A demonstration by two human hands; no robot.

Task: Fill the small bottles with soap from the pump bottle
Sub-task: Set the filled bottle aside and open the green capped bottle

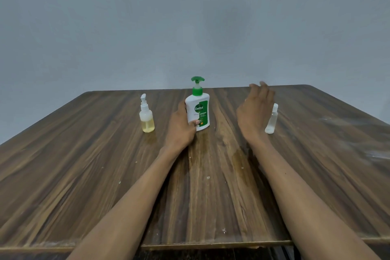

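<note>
Standing upright near the desk's [84, 175] centre, the pump bottle [198, 110] is gripped low on its body by the left hand [181, 126], thumb across the label. The right hand [254, 110] is held raised at about three o'clock from it, fingers straight and spread, nothing grasped. A small bottle with yellowish soap [146, 117] stands at nine o'clock; a clear small bottle [271, 120] stands just behind the right hand. The smooth plastic body is judged light and possibly slippery; a wet-looking patch is seen on the desk. The small bottles are judged light and easily tipped, best held round the body while the pump head is pressed.
</note>
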